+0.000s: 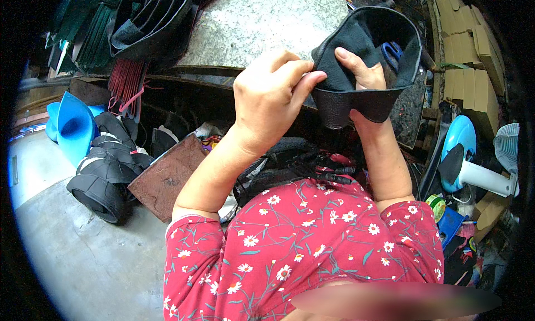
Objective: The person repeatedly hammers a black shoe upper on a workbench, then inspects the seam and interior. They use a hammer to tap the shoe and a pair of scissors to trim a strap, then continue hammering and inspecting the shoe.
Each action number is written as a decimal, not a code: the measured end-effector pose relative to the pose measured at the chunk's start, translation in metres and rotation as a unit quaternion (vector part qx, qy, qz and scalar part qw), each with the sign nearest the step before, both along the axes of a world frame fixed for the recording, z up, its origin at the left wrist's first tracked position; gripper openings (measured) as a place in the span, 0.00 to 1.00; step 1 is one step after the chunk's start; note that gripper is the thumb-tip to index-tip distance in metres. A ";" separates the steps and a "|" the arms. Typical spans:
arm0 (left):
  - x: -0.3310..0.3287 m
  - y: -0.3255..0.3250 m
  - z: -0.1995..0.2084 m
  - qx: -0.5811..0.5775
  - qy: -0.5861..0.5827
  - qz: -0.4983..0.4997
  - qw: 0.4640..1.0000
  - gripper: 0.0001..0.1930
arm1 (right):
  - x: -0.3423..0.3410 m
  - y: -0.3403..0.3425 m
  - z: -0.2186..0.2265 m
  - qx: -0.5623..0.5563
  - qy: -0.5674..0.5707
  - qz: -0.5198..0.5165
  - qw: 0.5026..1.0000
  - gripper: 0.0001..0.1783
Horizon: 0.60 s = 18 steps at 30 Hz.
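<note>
Held up in front of me is a black leather-like piece, curved into a wide open loop with a soft, dark fabric lining. It looks like a shoe or boot upper. My left hand pinches its left edge between thumb and fingers. From below, my right hand reaches into the loop; its thumb points up against the lining, and its fingers are mostly hidden by the piece. Close beside that hand, within the loop, shows a blue looped handle, perhaps of scissors; whether the hand holds it is unclear.
Ahead lies a worn pale stone-like slab. More black pieces hang at the far left, above black shoes, a brown board and blue curved sheets. Right are stacked yellowish boxes and a blue-and-white fan.
</note>
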<state>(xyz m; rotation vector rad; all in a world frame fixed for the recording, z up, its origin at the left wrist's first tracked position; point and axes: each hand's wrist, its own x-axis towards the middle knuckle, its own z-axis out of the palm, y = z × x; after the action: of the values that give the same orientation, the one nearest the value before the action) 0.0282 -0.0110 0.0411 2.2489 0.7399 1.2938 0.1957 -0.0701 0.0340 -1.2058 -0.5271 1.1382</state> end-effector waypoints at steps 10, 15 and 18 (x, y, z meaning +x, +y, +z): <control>-0.006 0.007 -0.005 -0.438 -0.061 -0.172 0.880 0.06 | 0.002 0.010 -0.001 0.119 0.018 0.011 0.993 0.10; 0.002 0.003 -0.019 -0.512 -0.190 -0.247 0.800 0.04 | 0.009 0.007 0.001 0.084 0.116 0.061 0.988 0.12; 0.003 0.002 -0.021 -0.486 -0.211 -0.264 0.806 0.05 | 0.010 0.008 -0.001 0.033 0.187 0.086 0.978 0.13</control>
<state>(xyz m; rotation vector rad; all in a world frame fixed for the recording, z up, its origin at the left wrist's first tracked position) 0.0314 -0.0091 0.0201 1.1360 0.3972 0.7869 0.2060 -0.0625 0.0332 -0.8718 -0.3816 1.4461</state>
